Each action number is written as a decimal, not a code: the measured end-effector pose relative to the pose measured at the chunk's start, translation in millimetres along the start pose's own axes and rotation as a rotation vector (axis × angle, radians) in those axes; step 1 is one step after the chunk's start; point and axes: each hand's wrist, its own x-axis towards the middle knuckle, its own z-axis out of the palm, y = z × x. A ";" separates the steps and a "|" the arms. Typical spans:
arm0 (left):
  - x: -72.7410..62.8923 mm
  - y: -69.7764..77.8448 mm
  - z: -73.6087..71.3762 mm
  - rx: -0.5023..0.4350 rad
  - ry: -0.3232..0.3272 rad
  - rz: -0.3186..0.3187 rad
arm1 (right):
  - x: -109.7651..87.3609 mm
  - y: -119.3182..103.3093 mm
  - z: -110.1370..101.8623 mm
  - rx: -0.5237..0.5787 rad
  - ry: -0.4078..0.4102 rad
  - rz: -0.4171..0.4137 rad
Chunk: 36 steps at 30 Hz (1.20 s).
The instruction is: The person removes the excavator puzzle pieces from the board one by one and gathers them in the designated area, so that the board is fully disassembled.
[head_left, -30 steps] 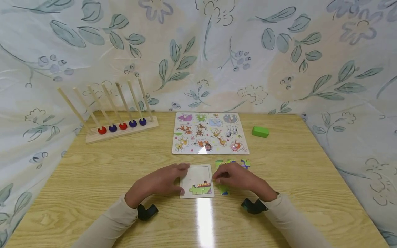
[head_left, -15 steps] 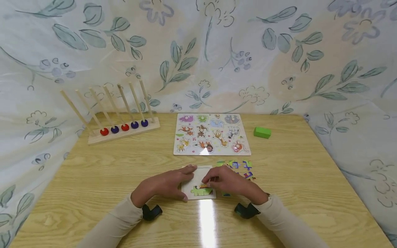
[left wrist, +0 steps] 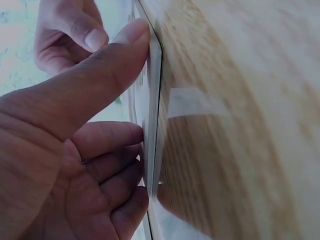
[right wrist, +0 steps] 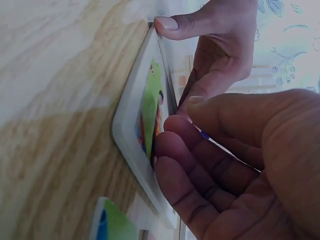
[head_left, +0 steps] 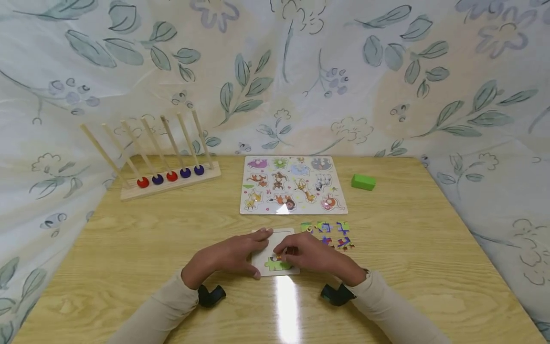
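Observation:
A small pale puzzle tray (head_left: 261, 266) lies on the table with a few green and red jigsaw pieces (head_left: 275, 264) fitted along its lower part. My left hand (head_left: 234, 255) rests on the tray's left side, thumb at the near edge and fingers over the far part. In the left wrist view the thumb (left wrist: 132, 32) touches the rim. Over the tray's pieces, my right hand (head_left: 311, 253) holds its thumb and fingertips together in a pinch on a puzzle piece, mostly hidden by the fingers; a sliver of blue (right wrist: 205, 135) shows between them in the right wrist view.
Several loose jigsaw pieces (head_left: 343, 228) lie right of the tray; a green one (right wrist: 116, 222) is near its edge. Behind are an animal peg puzzle board (head_left: 293, 209), a green block (head_left: 363, 182) and a wooden bead rack (head_left: 172, 187) with upright rods. Patterned cloth hangs behind.
My right hand has moved left from the tray's right edge to above its fitted pieces. My left hand has slid slightly right, its fingers further over the tray.

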 end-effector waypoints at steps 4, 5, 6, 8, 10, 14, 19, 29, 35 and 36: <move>-0.5 -0.7 0.9 -0.004 0.006 -0.008 | 0.2 -0.6 0.3 0.008 -0.005 0.020; -0.6 -0.8 0.7 -0.008 0.007 -0.011 | 0.6 -0.3 0.3 0.009 -0.005 0.023; -1.0 -1.0 0.4 -0.011 0.009 -0.015 | 0.9 -0.3 0.2 0.012 -0.007 0.024; -1.1 -1.6 0.0 -0.012 0.008 -0.024 | 1.8 0.1 0.1 0.015 -0.012 0.023; -1.1 -1.7 -0.5 -0.018 0.003 -0.029 | 2.4 0.0 0.1 0.018 -0.016 0.017; 0.1 -1.9 -0.4 -0.024 -0.003 -0.027 | 2.3 -0.9 -0.2 0.024 -0.015 0.015; 1.5 -1.6 -0.1 -0.024 -0.001 -0.028 | 2.1 -1.3 -0.8 0.039 -0.005 0.010; 1.1 -2.2 -0.5 -0.030 -0.007 -0.007 | 2.8 -0.3 3.7 0.050 0.007 -0.010; 0.3 -0.4 -0.2 -0.044 -0.016 -0.019 | 2.1 2.2 6.0 0.046 0.001 -0.036; 0.5 -0.4 -0.2 -0.043 -0.016 -0.020 | 2.1 2.6 6.1 0.045 -0.003 -0.040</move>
